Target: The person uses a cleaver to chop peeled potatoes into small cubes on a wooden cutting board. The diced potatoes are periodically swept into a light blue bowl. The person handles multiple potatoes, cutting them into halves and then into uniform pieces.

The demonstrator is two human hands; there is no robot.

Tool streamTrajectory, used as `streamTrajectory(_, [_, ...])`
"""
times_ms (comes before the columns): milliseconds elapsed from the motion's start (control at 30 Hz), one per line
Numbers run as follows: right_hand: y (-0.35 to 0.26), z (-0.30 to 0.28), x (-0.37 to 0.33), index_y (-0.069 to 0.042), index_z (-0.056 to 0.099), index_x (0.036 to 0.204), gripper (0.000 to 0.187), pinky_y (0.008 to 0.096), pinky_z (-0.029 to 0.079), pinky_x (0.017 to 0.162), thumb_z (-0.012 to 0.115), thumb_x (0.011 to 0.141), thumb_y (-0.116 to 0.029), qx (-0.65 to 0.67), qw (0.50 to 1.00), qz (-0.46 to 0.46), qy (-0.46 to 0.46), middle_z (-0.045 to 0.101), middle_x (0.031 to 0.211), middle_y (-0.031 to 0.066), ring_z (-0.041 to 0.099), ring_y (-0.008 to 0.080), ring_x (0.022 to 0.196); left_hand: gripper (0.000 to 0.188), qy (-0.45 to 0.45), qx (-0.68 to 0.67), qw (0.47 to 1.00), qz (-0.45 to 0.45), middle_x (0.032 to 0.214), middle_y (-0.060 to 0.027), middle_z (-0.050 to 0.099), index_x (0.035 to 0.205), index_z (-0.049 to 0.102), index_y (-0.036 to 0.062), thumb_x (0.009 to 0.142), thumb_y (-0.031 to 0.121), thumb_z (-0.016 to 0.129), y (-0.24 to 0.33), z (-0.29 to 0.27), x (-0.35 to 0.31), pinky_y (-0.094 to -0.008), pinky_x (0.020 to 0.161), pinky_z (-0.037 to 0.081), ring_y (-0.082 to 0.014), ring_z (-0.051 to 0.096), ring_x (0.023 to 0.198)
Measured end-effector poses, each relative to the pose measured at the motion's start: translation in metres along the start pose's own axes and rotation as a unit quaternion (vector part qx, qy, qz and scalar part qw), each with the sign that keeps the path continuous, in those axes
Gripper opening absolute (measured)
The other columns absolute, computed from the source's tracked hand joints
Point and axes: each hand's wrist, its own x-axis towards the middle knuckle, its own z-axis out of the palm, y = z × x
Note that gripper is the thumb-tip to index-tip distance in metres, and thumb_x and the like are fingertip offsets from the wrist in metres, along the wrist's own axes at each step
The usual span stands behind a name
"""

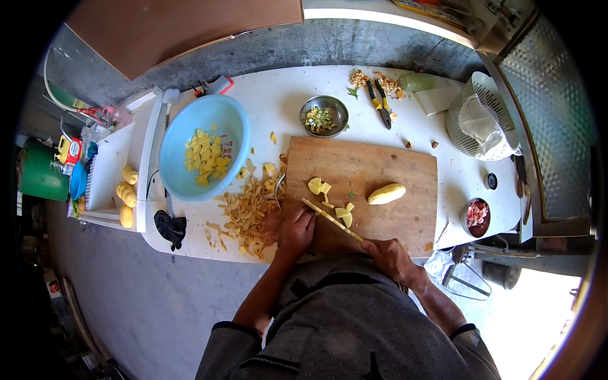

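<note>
My right hand (389,258) is closed round the handle end of a knife (332,220). Its long, narrow yellow-patterned blade slants over the near left part of a wooden cutting board (405,161). Beside the far end of the blade, my left hand (297,229) has its fingers curled in; what they hold, if anything, is hidden. Cut potato chunks (319,186) lie just beyond the blade, with more potato pieces (345,214) nearer to it. A peeled whole potato (386,194) rests on the board's right half.
Potato peelings (250,212) heap left of the board. A blue basin (171,142) holds cut potatoes. Beyond the board stand a metal bowl (342,113) of chopped greens and pliers (383,111). Rightward are a meat bowl (467,229) and basket (465,136); unpeeled potatoes (126,194) lie far left.
</note>
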Motion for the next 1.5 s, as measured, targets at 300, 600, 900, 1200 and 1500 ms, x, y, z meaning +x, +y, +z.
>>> streamTrajectory(300, [0.015, 0.023, 0.024, 0.001, 0.077, 0.120, 0.042, 0.0517, 0.057, 0.077, 0.057, 0.115, -0.035, 0.017, 0.996, -0.072, 0.047, 0.075, 0.090, 0.0282, 0.073, 0.0486, 0.083, 0.016, -0.017, 0.009, 1.000, 0.007, 0.110, -0.0149, 0.073, 0.106, 0.076, 0.0004, 0.091, -0.001, 0.075, 0.001, -0.003, 0.001, -0.0456, 0.084, 0.059, -0.0379, 0.072, 0.099])
streamTrajectory(600, [-0.003, 0.002, 0.000, 0.000, 0.078, 0.118, 0.043, 0.0517, 0.056, 0.075, 0.058, 0.115, -0.037, 0.006, 1.000, 0.011, 0.000, 0.075, 0.089, 0.0277, 0.074, 0.0486, 0.085, 0.013, -0.005, 0.005, 1.000, -0.021, 0.105, -0.0164, 0.075, 0.104, 0.078, 0.0003, 0.091, 0.000, 0.077, -0.005, 0.001, -0.008, -0.0430, 0.082, 0.061, -0.0378, 0.074, 0.094])
streamTrajectory(900, [0.024, 0.018, 0.019, 0.000, 0.076, 0.122, 0.040, 0.0496, 0.056, 0.076, 0.058, 0.115, -0.035, -0.061, 0.998, -0.030, -0.019, 0.075, 0.092, 0.0279, 0.075, 0.0439, 0.086, 0.014, -0.015, 0.001, 1.000, 0.005, 0.107, -0.0173, 0.075, 0.103, 0.078, -0.0008, 0.090, -0.002, 0.076, -0.006, -0.001, -0.005, -0.0432, 0.083, 0.061, -0.0382, 0.074, 0.095])
streamTrajectory(1200, [0.008, 0.007, 0.013, 0.003, 0.075, 0.119, 0.039, 0.0489, 0.055, 0.076, 0.057, 0.116, -0.031, 0.060, 0.998, 0.002, -0.002, 0.075, 0.091, 0.0275, 0.073, 0.0398, 0.080, 0.012, -0.019, 0.003, 1.000, 0.004, 0.107, -0.0168, 0.075, 0.104, 0.078, -0.0005, 0.093, -0.001, 0.074, 0.000, -0.005, -0.001, -0.0437, 0.083, 0.060, -0.0380, 0.073, 0.096])
streamTrajectory(1500, [-0.001, -0.004, -0.001, 0.003, 0.076, 0.114, 0.045, 0.0498, 0.055, 0.073, 0.055, 0.117, -0.037, 0.014, 0.999, 0.010, -0.032, 0.073, 0.085, 0.0292, 0.072, 0.0426, 0.074, 0.013, -0.016, -0.008, 1.000, 0.006, 0.107, -0.0152, 0.074, 0.103, 0.078, 0.0002, 0.091, -0.001, 0.075, 0.000, -0.004, -0.003, -0.0446, 0.084, 0.059, -0.0377, 0.072, 0.097])
